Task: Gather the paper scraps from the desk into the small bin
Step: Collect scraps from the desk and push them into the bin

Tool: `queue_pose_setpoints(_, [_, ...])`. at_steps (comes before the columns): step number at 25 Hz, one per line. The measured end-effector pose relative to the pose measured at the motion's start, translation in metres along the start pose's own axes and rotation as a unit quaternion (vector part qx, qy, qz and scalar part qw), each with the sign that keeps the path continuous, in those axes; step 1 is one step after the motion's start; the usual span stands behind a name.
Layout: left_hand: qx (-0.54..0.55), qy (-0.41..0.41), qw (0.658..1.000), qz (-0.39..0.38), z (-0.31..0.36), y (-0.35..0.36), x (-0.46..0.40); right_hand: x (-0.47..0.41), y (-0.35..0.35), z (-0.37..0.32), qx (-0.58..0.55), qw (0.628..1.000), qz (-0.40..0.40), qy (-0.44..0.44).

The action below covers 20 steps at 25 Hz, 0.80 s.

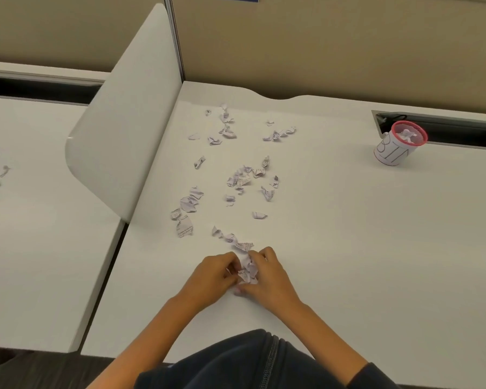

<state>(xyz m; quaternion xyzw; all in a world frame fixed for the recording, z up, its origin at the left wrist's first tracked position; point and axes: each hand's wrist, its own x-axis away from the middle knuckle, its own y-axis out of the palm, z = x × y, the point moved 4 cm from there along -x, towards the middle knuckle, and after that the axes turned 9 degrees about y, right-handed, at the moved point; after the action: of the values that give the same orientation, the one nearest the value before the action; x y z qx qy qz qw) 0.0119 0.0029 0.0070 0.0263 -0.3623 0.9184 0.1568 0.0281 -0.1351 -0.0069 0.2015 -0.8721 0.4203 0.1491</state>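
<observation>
Dark fabric with a zip [267, 357] fills the bottom edge of the view, and two bare forearms reach forward from it over the white desk [348, 234]. Both hands meet near the front middle of the desk: the left hand [211, 275] and the right hand [270, 276] curl inward around a small wad of paper [249, 272], fingers of each pressing it from either side, so both are grasping the same crumpled bundle. Just beyond the fingertips a short trail of scraps [232, 238] runs away up and to the left. Farther out, the remaining paper scraps [247, 176] lie scattered over the left-centre of the desk, in loose clusters: one near the divider panel's foot [187, 209], one in the middle, and more toward the back edge [226, 127]. A curved white divider panel [124, 127] stands upright along the desk's left side. Well apart from the hands, at the far right near a cable slot [443, 127], stands the small bin [396, 147], a white cup with a red mesh rim and handwritten letters on its side; some crumpled paper shows inside it. On the neighbouring desk to the left [40, 248] a few small objects lie at the edge, too blurred to identify.
</observation>
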Motion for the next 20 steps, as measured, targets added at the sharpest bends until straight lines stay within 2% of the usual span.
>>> queue_pose_setpoints(3, [0.013, -0.007, 0.999, 0.048, -0.01, -0.017, -0.001, 0.002, 0.003, -0.003, 0.026, 1.0, 0.014, 0.006])
queue_pose_setpoints(5, [-0.019, -0.003, 0.996, 0.082, -0.012, -0.027, -0.009, 0.003, 0.006, -0.007, 0.061, 0.997, 0.04, -0.012])
queue_pose_setpoints(9, [-0.126, 0.005, 0.991, 0.053, -0.011, -0.026, -0.027, 0.005, 0.007, -0.008, 0.054, 0.995, 0.076, -0.047])
queue_pose_setpoints(14, [-0.096, 0.016, 0.994, 0.053, -0.01, -0.01, -0.028, 0.002, -0.001, 0.004, 0.012, 0.995, 0.1, -0.022])
queue_pose_setpoints(16, [-0.096, 0.029, 0.993, 0.064, -0.008, -0.007, -0.027, 0.001, -0.01, 0.009, -0.032, 0.992, 0.12, 0.005])
queue_pose_setpoints(18, [-0.102, 0.04, 0.992, 0.064, -0.007, -0.005, -0.026, 0.001, -0.023, 0.018, -0.14, 0.98, 0.131, 0.061])
queue_pose_setpoints(20, [-0.089, 0.041, 0.993, 0.067, -0.002, -0.006, -0.025, 0.001, -0.033, 0.027, -0.304, 0.936, 0.101, 0.147])
